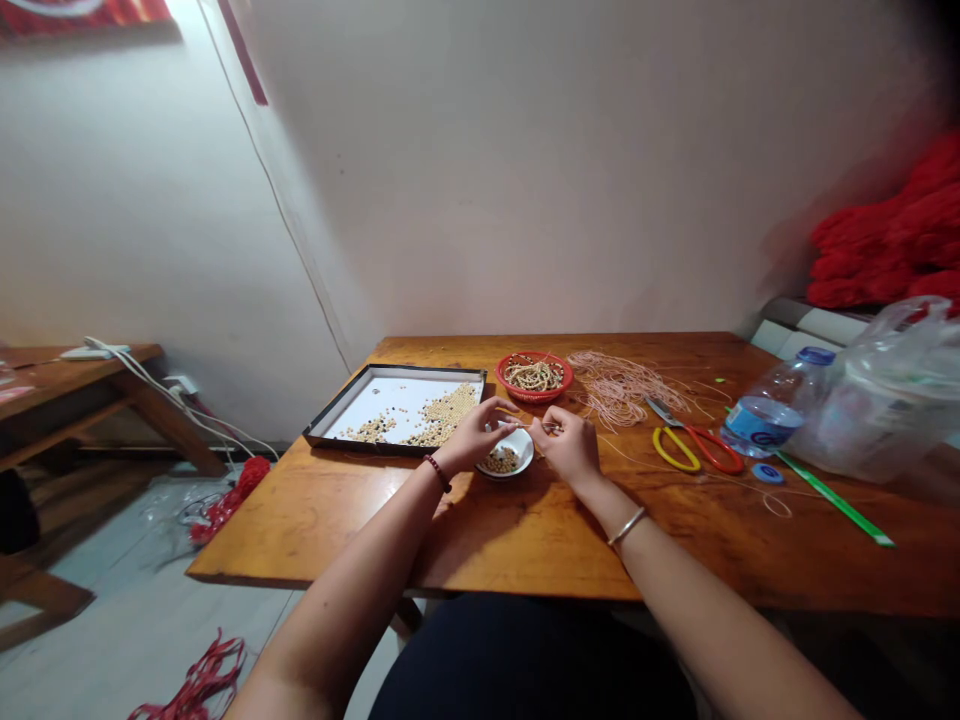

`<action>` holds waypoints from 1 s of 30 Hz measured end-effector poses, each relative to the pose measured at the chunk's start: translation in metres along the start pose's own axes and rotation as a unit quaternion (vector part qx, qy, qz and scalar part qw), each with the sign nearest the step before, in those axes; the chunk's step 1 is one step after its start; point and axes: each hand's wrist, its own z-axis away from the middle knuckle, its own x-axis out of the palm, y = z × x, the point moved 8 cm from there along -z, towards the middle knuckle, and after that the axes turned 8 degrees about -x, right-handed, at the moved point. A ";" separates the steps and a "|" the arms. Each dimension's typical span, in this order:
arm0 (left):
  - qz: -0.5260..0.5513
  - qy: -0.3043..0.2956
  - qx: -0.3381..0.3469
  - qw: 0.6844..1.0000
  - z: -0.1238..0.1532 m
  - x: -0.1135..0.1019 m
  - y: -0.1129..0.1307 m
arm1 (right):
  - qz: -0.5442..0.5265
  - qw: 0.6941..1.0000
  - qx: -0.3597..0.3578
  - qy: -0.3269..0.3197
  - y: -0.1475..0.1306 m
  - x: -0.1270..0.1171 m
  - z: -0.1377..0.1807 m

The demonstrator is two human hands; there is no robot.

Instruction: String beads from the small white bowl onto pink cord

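Two hands (525, 440), one bead bowl (507, 455)

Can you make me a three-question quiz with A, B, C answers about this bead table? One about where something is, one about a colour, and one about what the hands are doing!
1. Where is the small white bowl of tan beads?
A. On the floor
B. On the wooden table, just under both hands
C. Inside the plastic bottle

2. What colour is the round plastic basket?
A. Red
B. Blue
C. Green

3. What are the left hand and right hand doing?
A. Lying flat on the table
B. Holding the scissors
C. Pinching a thin pinkish cord between them

Answers: 1 B, the bowl sits below the fingers. 2 A, its rim is red. 3 C, fingertips are closed on the cord; the yellow-and-red-handled scissors lie untouched to the right.
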 end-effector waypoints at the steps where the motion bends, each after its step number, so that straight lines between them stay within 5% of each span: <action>1: -0.001 -0.002 0.000 1.000 0.000 0.000 0.001 | 0.003 1.000 -0.001 -0.004 0.000 0.001 0.000; 30: -0.076 -0.015 0.003 0.997 0.002 0.002 0.002 | 0.029 0.998 -0.042 -0.043 -0.002 0.006 -0.002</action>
